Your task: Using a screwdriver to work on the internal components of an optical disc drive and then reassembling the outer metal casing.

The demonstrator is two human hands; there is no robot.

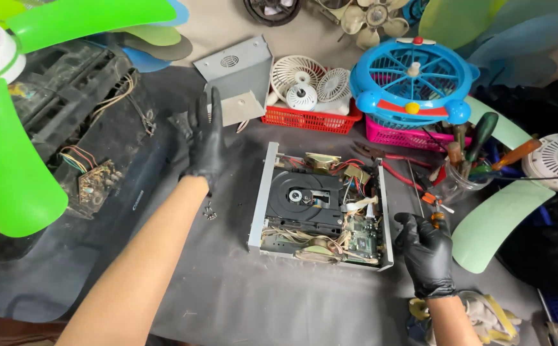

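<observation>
An opened disc player (320, 208) lies on the dark mat, its lid off, showing a black disc tray, wires and a green circuit board. My left hand (205, 141), in a black glove, hovers flat with fingers spread to the left of the player, above a few small screws (210, 211). At the player's right edge my gloved right hand (427, 251) is closed around a screwdriver (422, 192) with an orange handle, its shaft pointing away from me.
A grey metal cover (237, 77) leans behind the left hand. A red basket (311, 118) with white fan grilles and a pink basket (397, 136) under a blue toy fan (412, 80) stand at the back. A jar of tools (465, 173), green fan blades (9, 154) and a circuit board (96, 182) surround the mat.
</observation>
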